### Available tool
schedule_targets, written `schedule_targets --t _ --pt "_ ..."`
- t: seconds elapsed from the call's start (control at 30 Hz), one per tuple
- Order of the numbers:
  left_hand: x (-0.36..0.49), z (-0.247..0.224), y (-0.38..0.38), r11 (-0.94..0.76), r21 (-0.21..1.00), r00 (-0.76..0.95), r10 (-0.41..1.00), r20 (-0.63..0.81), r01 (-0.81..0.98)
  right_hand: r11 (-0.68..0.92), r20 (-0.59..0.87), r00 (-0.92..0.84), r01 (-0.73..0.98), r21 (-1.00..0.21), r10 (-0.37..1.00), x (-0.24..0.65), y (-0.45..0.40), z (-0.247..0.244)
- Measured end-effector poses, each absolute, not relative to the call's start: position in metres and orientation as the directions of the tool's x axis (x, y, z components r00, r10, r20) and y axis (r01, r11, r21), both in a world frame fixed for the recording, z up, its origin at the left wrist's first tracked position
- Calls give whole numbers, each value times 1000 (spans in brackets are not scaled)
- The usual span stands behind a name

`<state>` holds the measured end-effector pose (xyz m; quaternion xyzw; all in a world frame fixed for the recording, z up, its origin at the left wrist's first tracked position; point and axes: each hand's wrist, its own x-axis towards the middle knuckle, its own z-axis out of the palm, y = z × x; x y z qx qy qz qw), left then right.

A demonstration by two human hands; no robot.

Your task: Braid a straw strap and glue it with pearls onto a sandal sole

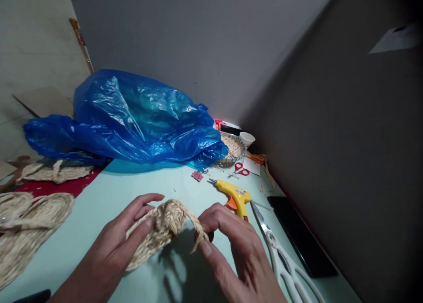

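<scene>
The woven straw piece (148,241) is located at the near side of the table (119,184), serving as the reference for all clock positions below. The left hand (120,239) grips it, thumb across the upper face. The right hand (236,250) pinches the braided strand (197,226) near its free end, between thumb and fingers; the strand arches out from the knotted mound on the piece. The yellow glue gun (233,193) lies on its side at 2 o'clock, its orange trigger facing the hands. The white-handled scissors (280,259) and the flat black device (302,237) lie at 3 o'clock, the device farther out. The pink binder clip (197,175) is at 1 o'clock, with the shallow basket (233,148) and white cup (246,138) beyond it. The red-handled scissors (241,169) are at 2 o'clock, beyond the glue gun. The blue plastic bag (142,118) occupies 12 o'clock. A larger woven item (29,232) rests at 9 o'clock.
</scene>
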<state>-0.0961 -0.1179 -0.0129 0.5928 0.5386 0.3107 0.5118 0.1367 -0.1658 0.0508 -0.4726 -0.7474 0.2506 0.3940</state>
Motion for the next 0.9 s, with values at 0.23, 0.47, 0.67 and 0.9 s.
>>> schedule_targets --t 0.23,0.47,0.67,0.9 --pt "-96 -18 -118 129 951 249 947 -202 280 440 406 -189 533 -723 894 120 -164 41" --pt "-93 -18 -117 10 911 262 956 -130 413 457 384 -248 530 -715 889 121 -167 40" --pt "-83 -15 -124 -56 889 119 993 2 455 488 477 -158 491 -722 864 116 -168 36" --pt "-87 -14 -119 -202 803 29 974 224 560 540 477 -266 539 -647 838 126 -165 41"
